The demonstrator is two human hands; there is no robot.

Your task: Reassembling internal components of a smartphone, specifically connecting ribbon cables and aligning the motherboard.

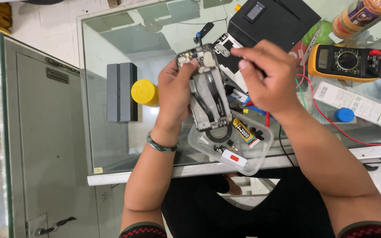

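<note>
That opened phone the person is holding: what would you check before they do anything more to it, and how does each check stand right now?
1. Left hand grips the opened phone firmly: ok.
2. Right hand fingers at the phone's top end: ok.
3. Whether those fingers pinch a part or tool: cannot tell.
4. Clear tray sits under the phone for dropped bits: ok.
5. Glue tube capped: cannot tell.
6. Red meter wire clear of the hands: ok.
</note>
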